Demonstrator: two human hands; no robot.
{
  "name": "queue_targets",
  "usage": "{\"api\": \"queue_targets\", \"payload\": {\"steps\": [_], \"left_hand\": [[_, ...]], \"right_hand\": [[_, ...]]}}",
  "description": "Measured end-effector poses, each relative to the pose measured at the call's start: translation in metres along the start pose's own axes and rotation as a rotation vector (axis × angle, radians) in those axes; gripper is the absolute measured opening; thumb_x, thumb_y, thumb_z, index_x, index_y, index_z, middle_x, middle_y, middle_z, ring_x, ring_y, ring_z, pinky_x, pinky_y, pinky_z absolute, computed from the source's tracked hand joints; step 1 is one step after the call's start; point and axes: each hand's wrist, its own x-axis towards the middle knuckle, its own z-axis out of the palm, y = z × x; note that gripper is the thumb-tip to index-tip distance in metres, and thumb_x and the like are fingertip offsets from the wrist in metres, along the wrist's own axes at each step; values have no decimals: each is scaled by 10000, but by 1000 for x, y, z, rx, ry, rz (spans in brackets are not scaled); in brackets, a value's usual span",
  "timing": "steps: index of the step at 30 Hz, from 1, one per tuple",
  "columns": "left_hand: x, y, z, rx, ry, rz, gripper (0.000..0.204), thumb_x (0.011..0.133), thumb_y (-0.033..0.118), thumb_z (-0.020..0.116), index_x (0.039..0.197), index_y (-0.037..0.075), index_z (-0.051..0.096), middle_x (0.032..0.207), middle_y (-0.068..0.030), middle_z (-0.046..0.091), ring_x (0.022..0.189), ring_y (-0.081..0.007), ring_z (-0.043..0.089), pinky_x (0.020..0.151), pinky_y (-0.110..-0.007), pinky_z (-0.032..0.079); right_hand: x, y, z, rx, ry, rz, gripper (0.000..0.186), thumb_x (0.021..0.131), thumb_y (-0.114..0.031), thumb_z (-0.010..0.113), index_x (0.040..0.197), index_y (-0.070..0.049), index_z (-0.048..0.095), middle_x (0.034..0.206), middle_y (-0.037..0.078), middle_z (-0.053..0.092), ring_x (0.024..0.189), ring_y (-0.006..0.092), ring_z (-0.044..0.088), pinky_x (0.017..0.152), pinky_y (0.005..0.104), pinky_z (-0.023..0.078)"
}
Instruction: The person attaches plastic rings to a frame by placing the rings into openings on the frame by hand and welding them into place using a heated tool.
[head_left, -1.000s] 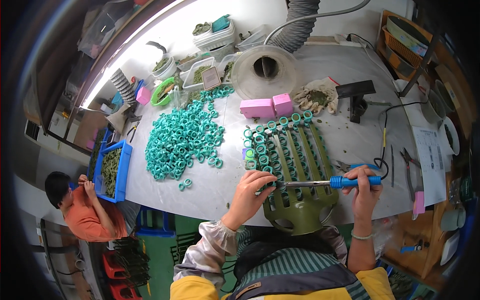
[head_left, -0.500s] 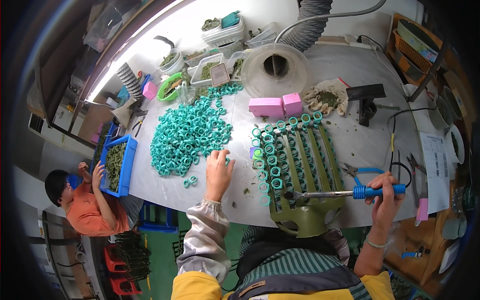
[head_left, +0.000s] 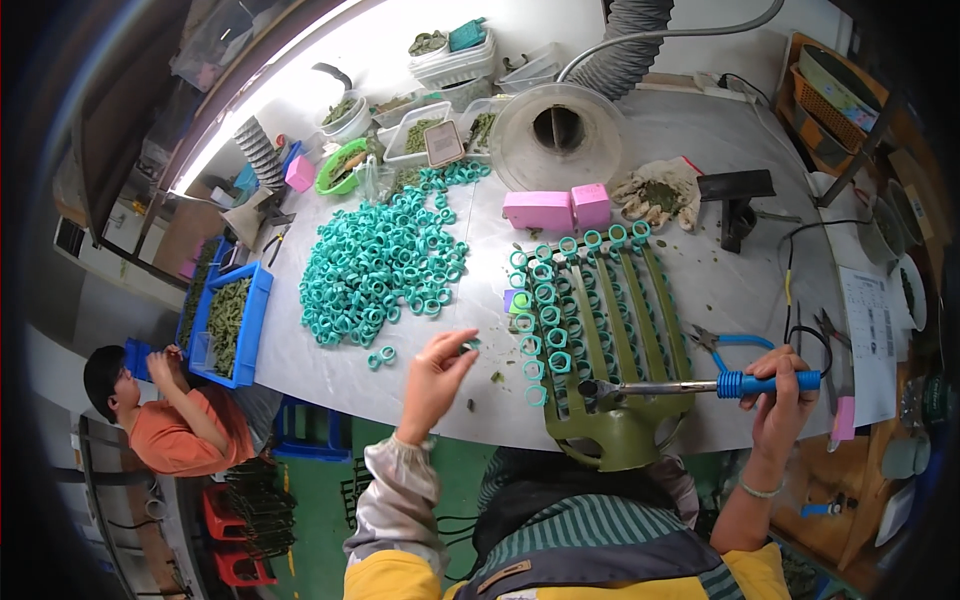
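In my left hand (head_left: 437, 380), thumb and fingers pinch a small teal ring (head_left: 470, 346) just right of the big heap of teal rings (head_left: 372, 262). My right hand (head_left: 779, 395) is wrapped round the blue handle of a soldering iron (head_left: 668, 388). The iron's metal shaft points left, and its broad tip sits at the lower left part of an olive-green comb-like frame (head_left: 613, 432). Rows of teal rings stand along the bars of this frame. More rings (head_left: 560, 361) line its left edge. Two loose rings lie below the heap.
Pink blocks (head_left: 538, 210), a funnel-shaped clear hood (head_left: 505, 140) and a soiled glove (head_left: 655, 190) lie beyond the frame. Pliers (head_left: 735, 340) and a cable are at right. At left, a person in orange (head_left: 180, 430) sits by a blue bin (head_left: 252, 330).
My left hand has drawn back from the heap's edge, slightly right and nearer to me, with a ring in its fingers. The iron stays at about the same place on the frame.
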Motion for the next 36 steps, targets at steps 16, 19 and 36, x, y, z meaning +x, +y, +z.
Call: {"api": "queue_targets", "payload": {"steps": [16,19,36], "left_hand": [[-32,64,72,393,-215,578,316,821,60,708,1135,55,679,1127,-82,674,1029,-290,593,923,-401,476],[-32,64,71,395,-220,572,313,820,58,707,1132,55,681,1122,-78,674,1028,-289,593,924,-402,474],[65,-82,-28,754,303,179,201,862,184,724,925,13,640,853,-142,624,733,-351,611,647,-411,496]], "right_hand": [[-7,12,14,72,-125,70,253,959,-108,569,766,33,653,770,131,652,520,150,599,393,238,468],[-6,4,9,67,-91,73,250,954,-99,562,759,30,652,754,124,641,518,148,592,386,237,455],[7,-1,-9,17,39,44,254,920,-141,599,706,-6,626,715,73,613,587,133,604,350,211,420]]}}
